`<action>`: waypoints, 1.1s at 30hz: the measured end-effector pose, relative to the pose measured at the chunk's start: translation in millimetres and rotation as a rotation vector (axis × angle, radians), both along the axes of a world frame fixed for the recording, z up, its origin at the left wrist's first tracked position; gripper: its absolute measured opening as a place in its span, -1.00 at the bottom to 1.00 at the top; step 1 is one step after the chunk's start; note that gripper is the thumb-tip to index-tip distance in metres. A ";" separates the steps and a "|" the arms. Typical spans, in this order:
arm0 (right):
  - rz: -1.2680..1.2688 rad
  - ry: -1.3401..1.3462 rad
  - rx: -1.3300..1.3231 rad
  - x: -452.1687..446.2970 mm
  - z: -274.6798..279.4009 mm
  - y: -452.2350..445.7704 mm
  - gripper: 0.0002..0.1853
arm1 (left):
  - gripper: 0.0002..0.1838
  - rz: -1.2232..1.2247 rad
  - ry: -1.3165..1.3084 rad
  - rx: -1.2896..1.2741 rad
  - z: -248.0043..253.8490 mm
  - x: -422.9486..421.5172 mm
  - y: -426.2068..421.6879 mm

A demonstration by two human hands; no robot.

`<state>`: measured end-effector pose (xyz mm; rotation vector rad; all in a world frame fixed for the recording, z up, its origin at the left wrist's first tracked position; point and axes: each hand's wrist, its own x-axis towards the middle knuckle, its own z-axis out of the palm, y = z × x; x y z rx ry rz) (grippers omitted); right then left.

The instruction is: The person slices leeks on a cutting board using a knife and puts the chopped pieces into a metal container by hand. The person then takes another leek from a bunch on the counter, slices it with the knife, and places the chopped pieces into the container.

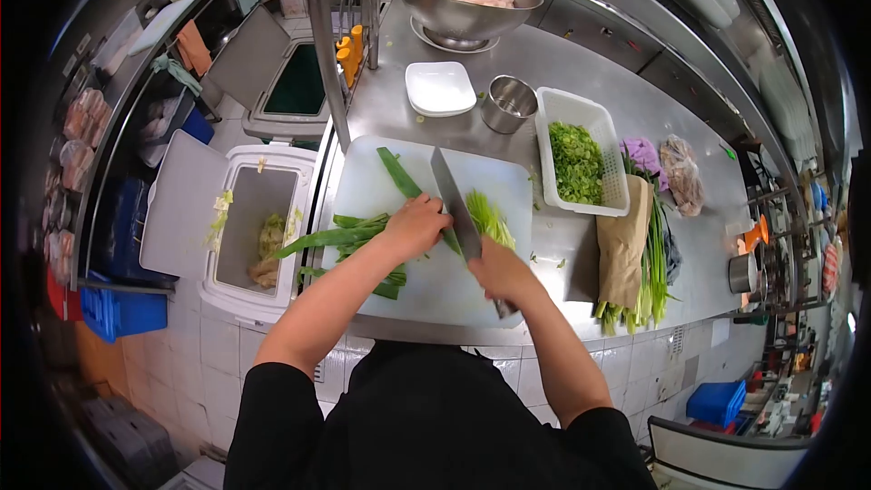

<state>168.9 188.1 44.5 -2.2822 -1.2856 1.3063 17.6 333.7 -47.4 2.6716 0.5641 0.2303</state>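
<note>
A white cutting board (pixel 417 299) lies on the steel counter. My left hand (pixel 417 225) presses a long green onion leaf (pixel 397 172) on the board, its fingers curled beside the blade. My right hand (pixel 497 270) is wrapped round a large knife (pixel 456 200), whose blade points away from me between the hands. Thin-cut green onion (pixel 490 216) lies to the right of the blade. More long green leaves (pixel 340 238) lie at the board's left side, partly under my left forearm and past the board's edge.
A white basket (pixel 621 195) of chopped greens stands right of the board, near a paper-wrapped green onion bundle (pixel 622 240). Behind are white dishes (pixel 440 88), a steel cup (pixel 509 104) and a steel bowl (pixel 426 23) of pale meat. An open bin (pixel 222 281) stands left.
</note>
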 end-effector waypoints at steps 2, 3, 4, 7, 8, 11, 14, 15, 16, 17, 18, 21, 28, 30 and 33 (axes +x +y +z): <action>0.030 -0.141 0.114 -9.7 -41.7 -15.5 -0.61 | -0.83 -0.022 -0.103 0.039 -5.9 0.3 -2.5; 0.011 -0.184 0.240 -4.6 -63.7 -13.4 -0.58 | -0.83 -0.028 -0.102 0.037 -6.5 0.1 -4.1; 0.010 -0.185 0.243 -1.0 -52.3 -4.3 -0.58 | -0.85 -0.030 -0.112 0.017 -5.9 0.1 -3.7; -0.010 -0.002 0.081 14.6 -8.8 16.6 -0.52 | -0.87 -0.031 -0.111 -0.013 -8.2 -0.8 -6.2; -0.002 -0.002 0.081 9.2 3.2 14.2 -0.52 | -0.89 -0.022 -0.104 -0.027 -11.2 -0.7 -5.7; -0.094 -0.017 0.081 -14.3 -17.3 -6.5 -0.55 | -0.92 -0.031 -0.197 -0.011 -16.8 0.6 -11.0; -0.043 -0.091 0.146 -1.3 -50.2 -6.5 -0.47 | -0.92 -0.044 -0.113 -0.125 -12.7 0.4 -5.2; -0.051 -0.089 0.152 -3.0 -47.9 -8.1 -0.47 | -0.92 -0.052 -0.111 -0.119 -4.8 -4.1 0.2; -0.069 -0.056 0.147 -3.0 -41.1 -7.4 -0.48 | -0.92 0.025 -0.138 -0.052 7.0 -8.9 9.6; -0.085 -0.022 0.138 -3.6 -34.7 -7.0 -0.49 | -0.92 0.104 -0.165 0.011 15.5 -12.4 16.9; -0.083 -0.022 0.139 -6.5 -28.8 -6.7 -0.49 | -0.92 0.105 -0.166 0.012 12.8 -14.6 22.6; -0.103 -0.044 0.122 -5.9 -18.5 3.6 -0.59 | -0.91 0.136 -0.015 0.052 12.0 -16.3 32.7; -0.013 -0.014 0.014 -1.9 11.3 1.3 -0.63 | -0.91 0.091 0.072 0.012 10.7 -8.4 21.6; -0.044 -0.039 -0.006 -12.2 -1.2 -5.4 -0.63 | -0.91 0.089 0.056 0.002 10.0 -7.0 20.7; -0.075 -0.039 0.149 -1.6 -29.8 4.2 -0.63 | -0.91 0.109 0.071 0.043 7.3 -7.8 16.0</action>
